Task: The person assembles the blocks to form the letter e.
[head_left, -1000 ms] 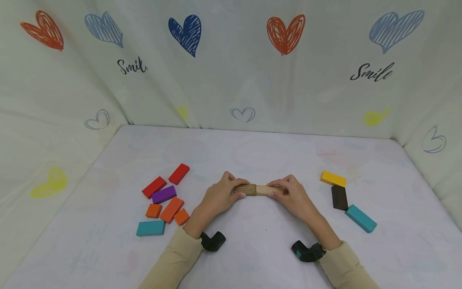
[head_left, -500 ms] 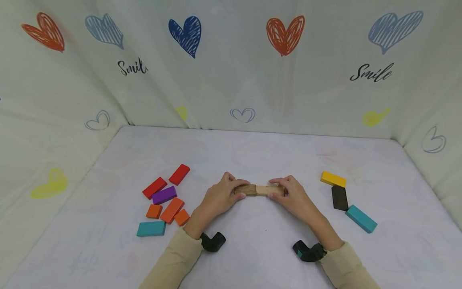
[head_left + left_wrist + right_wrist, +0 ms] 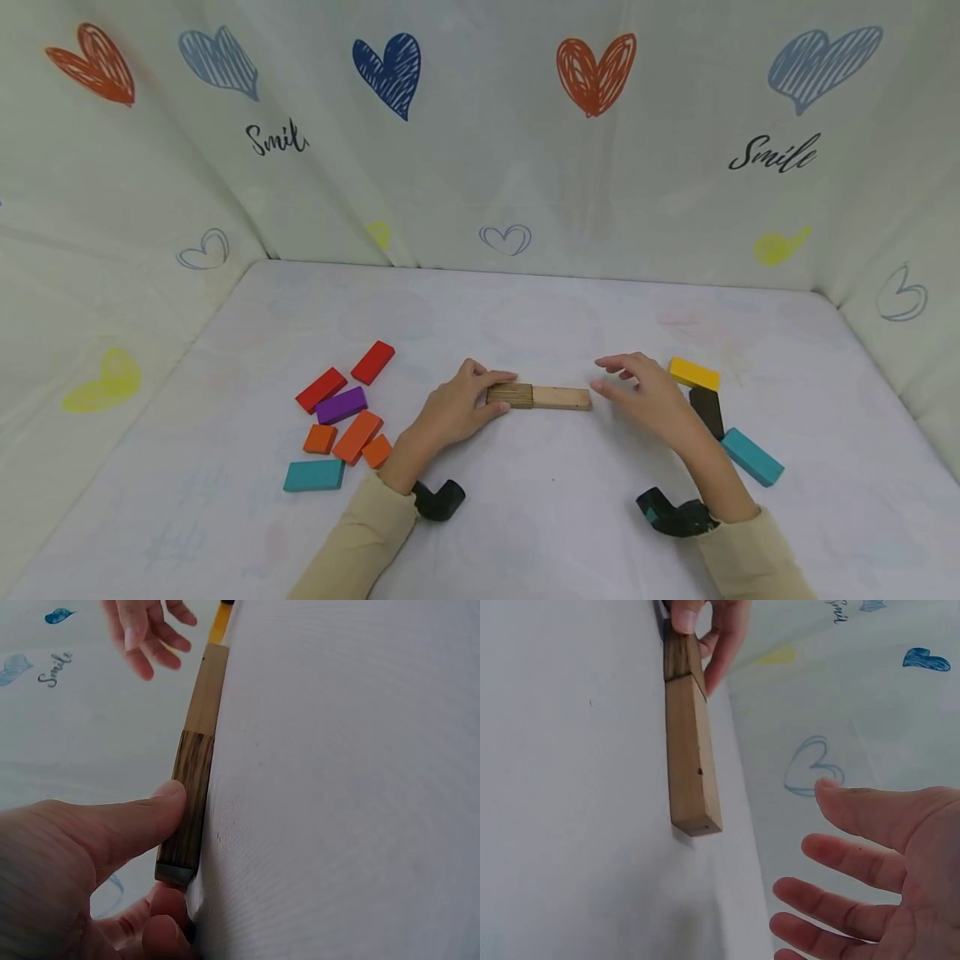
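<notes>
Two wooden blocks lie end to end on the white table in the middle of the head view. The left one is a dark striped block, the right one a pale wood block. My left hand pinches the striped block between thumb and fingers. In the left wrist view, the thumb presses along the side of that block. My right hand is off the pale block, to its right, fingers apart and holding nothing. In the right wrist view, the open fingers are beside the pale block's free end.
Left of my left hand lie two red blocks, a purple block, several orange blocks and a teal block. Near my right forearm are a yellow block, a dark brown block and another teal block.
My right hand has let go of the pale block and moved right, toward the yellow and brown blocks. The left hand and both wooden blocks stay where they were.
</notes>
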Available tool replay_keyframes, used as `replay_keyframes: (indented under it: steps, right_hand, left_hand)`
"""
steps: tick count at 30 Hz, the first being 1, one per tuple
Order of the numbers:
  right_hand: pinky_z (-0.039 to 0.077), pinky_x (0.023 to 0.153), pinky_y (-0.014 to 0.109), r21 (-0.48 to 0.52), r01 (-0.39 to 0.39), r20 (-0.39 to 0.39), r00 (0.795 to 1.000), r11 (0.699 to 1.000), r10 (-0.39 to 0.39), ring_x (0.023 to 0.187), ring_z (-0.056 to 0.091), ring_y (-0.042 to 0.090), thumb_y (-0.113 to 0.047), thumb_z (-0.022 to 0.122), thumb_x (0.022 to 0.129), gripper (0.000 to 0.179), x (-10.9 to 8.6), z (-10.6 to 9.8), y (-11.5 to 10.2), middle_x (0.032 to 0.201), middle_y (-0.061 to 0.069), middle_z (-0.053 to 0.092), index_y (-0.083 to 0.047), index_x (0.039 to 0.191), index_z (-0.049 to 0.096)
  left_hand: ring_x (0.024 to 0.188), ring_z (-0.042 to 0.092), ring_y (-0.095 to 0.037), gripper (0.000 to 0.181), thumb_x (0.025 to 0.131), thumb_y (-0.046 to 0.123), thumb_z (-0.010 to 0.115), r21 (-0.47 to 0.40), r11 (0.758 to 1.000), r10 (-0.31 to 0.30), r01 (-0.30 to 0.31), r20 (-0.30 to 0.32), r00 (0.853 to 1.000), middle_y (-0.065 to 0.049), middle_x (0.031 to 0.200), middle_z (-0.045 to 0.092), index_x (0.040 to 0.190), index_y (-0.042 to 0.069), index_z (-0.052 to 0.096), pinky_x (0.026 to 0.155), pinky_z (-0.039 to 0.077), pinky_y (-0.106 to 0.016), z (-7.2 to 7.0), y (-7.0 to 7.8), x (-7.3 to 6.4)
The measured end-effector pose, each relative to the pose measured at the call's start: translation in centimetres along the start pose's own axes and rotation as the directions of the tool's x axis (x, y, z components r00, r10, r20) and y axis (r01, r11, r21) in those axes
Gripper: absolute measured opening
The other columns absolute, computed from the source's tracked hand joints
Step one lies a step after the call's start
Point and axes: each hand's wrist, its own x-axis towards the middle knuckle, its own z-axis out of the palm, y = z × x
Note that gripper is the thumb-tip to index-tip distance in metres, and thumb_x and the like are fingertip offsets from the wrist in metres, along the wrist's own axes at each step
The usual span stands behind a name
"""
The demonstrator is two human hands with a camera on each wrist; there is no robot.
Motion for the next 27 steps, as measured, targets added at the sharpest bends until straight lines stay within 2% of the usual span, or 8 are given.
replay_keyframes:
  steps: [8,17,21,27]
  right_hand:
    - [0.043,0.090,0.051,-0.003,0.007,-0.054,0.999,1.000,-0.007,0.107,0.052,0.034,-0.032,0.059,0.091,0.045,-0.1,-2.2,1.6,0.120,0.021,0.056,-0.002,0.124,0.056]
    - [0.038,0.091,0.059,-0.047,-0.107,-0.093,0.990,0.993,0.102,0.114,0.043,0.044,-0.037,0.053,0.093,0.052,-0.1,-4.2,4.7,0.126,0.028,0.048,0.002,0.128,0.050]
    - [0.040,0.086,0.059,-0.048,-0.143,-0.112,0.984,0.989,0.137,0.113,0.040,0.046,-0.037,0.052,0.094,0.055,-0.4,-4.9,6.3,0.125,0.031,0.043,0.004,0.129,0.047]
    - [0.043,0.083,0.058,-0.078,-0.215,-0.108,0.972,0.973,0.206,0.109,0.038,0.047,-0.038,0.053,0.093,0.058,-0.4,-5.3,8.0,0.123,0.033,0.040,0.006,0.130,0.042]
  left_hand:
    - [0.061,0.041,-0.016,0.042,0.087,0.031,0.064,-0.039,0.999,-0.012,0.013,0.022,1.000,-0.006,0.102,0.047,0.127,0.025,0.055,0.054,0.027,-0.024,-0.2,-0.2,0.1]
    - [0.065,0.043,-0.013,0.040,0.087,0.029,0.064,-0.088,0.996,-0.017,0.021,0.047,0.999,-0.004,0.107,0.050,0.124,0.018,0.053,0.059,0.032,-0.024,-0.1,-1.0,0.4]
    - [0.063,0.046,-0.010,0.037,0.087,0.024,0.064,-0.172,0.985,0.000,0.012,0.068,0.998,-0.004,0.109,0.050,0.120,0.013,0.051,0.059,0.038,-0.023,-0.3,-1.6,0.5]
    - [0.048,0.049,-0.012,0.034,0.089,0.017,0.063,-0.314,0.949,0.008,0.035,0.135,0.991,-0.005,0.109,0.049,0.119,0.010,0.049,0.052,0.043,-0.023,-0.8,-2.1,0.5]
